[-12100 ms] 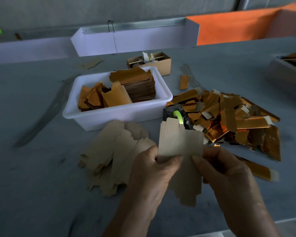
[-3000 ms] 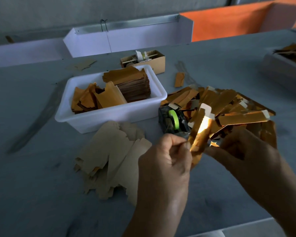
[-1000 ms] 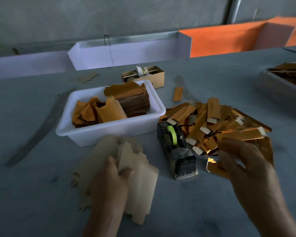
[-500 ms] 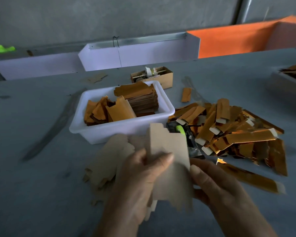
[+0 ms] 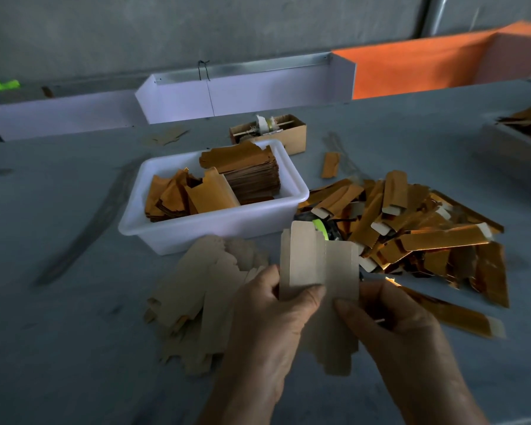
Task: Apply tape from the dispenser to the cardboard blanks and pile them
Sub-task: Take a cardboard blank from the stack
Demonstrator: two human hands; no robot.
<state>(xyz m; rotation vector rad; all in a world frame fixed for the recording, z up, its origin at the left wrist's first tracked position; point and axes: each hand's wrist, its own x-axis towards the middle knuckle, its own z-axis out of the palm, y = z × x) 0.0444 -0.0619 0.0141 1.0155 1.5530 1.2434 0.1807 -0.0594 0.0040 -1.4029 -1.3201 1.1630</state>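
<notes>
Both hands' grip is clamped on one cardboard blank (image 5: pixel 321 271), left hand (image 5: pixel 276 320) and right hand (image 5: pixel 393 320) pinching it upright (plain side facing), likely to fold before taping at the tape dispenser (image 5: pixel 325 230).

One head-worn camera looks forward and down, close over the table (image 5: pixel 59 348).

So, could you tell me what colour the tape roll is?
Bright lime green tape roll, seen in the head view.

Your left hand (image 5: pixel 270 320) and right hand (image 5: pixel 396 326) pinch one plain cardboard blank (image 5: pixel 322 271) upright above the table (image 5: pixel 59 348). The tape dispenser (image 5: pixel 324 230) sits just beyond it, a pile of gold blanks (image 5: pixel 426 234) to its right, a white tub (image 5: pixel 215 225) far left.
</notes>
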